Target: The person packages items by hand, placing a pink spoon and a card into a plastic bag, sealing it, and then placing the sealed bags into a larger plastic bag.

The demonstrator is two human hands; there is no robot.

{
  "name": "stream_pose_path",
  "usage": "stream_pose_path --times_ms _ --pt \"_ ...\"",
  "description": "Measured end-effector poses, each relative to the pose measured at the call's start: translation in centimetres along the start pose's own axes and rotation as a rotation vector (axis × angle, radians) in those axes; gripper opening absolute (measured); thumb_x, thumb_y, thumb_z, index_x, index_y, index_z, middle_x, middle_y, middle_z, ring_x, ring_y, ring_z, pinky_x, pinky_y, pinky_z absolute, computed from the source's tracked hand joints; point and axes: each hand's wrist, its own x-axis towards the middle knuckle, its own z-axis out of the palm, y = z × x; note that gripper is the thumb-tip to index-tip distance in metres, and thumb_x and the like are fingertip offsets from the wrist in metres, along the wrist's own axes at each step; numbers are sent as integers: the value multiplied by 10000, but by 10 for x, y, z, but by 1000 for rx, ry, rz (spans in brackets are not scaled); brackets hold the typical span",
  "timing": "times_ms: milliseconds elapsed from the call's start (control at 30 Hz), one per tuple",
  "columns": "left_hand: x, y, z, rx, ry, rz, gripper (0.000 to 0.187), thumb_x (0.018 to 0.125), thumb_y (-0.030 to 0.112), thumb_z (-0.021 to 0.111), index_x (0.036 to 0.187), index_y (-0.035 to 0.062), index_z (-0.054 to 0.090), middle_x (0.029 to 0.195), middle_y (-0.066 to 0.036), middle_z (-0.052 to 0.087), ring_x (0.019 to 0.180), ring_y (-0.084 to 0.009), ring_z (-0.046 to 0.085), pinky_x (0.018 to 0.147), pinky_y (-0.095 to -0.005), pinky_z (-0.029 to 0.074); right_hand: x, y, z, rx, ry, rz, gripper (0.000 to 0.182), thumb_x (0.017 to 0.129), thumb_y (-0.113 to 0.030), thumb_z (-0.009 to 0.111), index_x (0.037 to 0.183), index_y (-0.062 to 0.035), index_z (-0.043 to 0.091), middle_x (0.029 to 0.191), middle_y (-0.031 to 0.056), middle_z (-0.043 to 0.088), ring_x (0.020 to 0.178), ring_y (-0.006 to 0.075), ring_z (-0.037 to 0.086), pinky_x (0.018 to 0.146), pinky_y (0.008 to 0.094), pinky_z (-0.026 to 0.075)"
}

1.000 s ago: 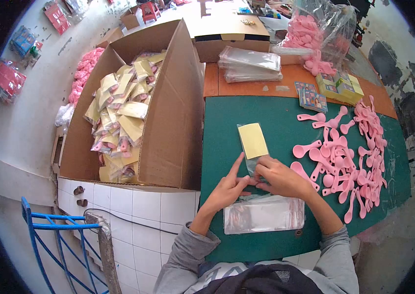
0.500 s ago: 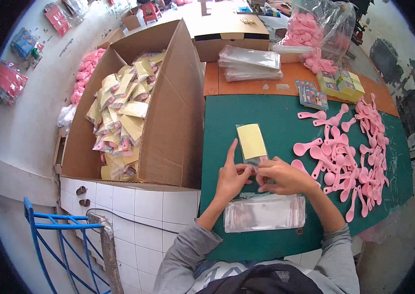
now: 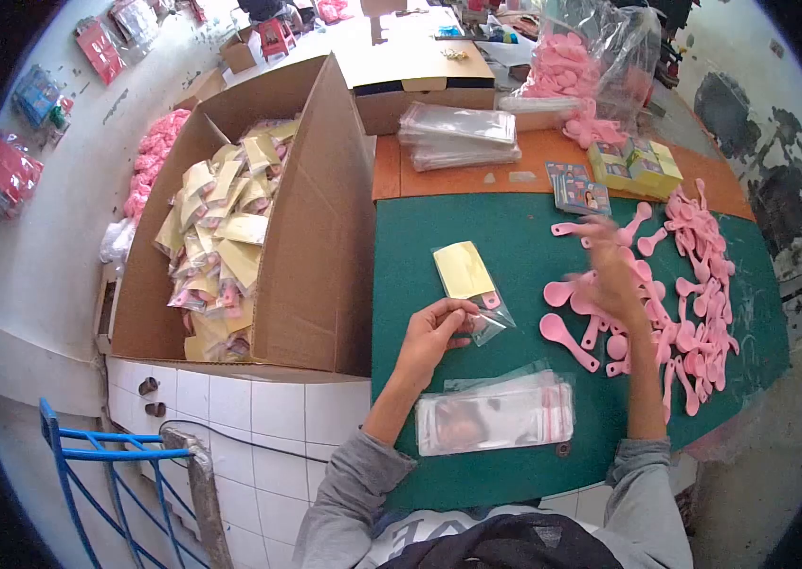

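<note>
My left hand (image 3: 434, 337) pinches the lower edge of a clear plastic bag (image 3: 493, 322) lying on the green mat. Inside the bag are a pale yellow card (image 3: 464, 270) and a pink piece with a hole, like a spoon handle's end (image 3: 490, 300). My right hand (image 3: 612, 275) is over the left side of a heap of pink spoons (image 3: 695, 322); motion smears its fingers, so what they hold cannot be made out. Closer to my body lies a stack of empty clear bags (image 3: 491, 417).
Left of the table stands a deep cardboard box (image 3: 320, 228) with many packed bags (image 3: 221, 237). Behind the mat are more clear bags (image 3: 458, 133), printed cards (image 3: 579, 192), yellow-edged card stacks (image 3: 633, 166) and a big bag of pink spoons (image 3: 562, 66).
My right hand has left the bag and moved right and away from me, over the spoons. My left hand still grips the bag. The whole view has shifted slightly.
</note>
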Motion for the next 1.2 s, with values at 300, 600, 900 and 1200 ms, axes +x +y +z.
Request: stream_pose_path --times_ms 300,600,900,1200 --pt "-8 -5 -18 -101 1 42 125 929 130 490 1000 89 585 977 -17 627 906 -114 615 718 -231 491 26 -118 65 323 -123 204 217 693 47 656 861 -34 546 1011 146 481 884 290 588 763 349 493" --pt "-11 -6 -11 676 173 444 156 812 36 638 947 -1 569 981 -88 580 850 -161 634 581 -263 572 21 -100 63 770 -138 460 126 795 -39 657 883 -3 573 964 76 529 829 122 587 743 260 505" --pt "-4 -9 -19 566 219 283 143 823 97 655 858 -32 602 810 -69 644 751 -108 639 645 -236 539 20 -102 73 1132 -67 823 152 856 -112 628 877 25 567 808 66 620 734 113 614 672 230 528" --pt "-1 -11 -24 536 237 208 191 795 142 691 849 -13 591 769 -89 668 744 -124 655 663 -260 513 18 -103 83 978 -7 825 120 837 -48 625 872 34 545 751 88 618 664 132 633 585 235 538"
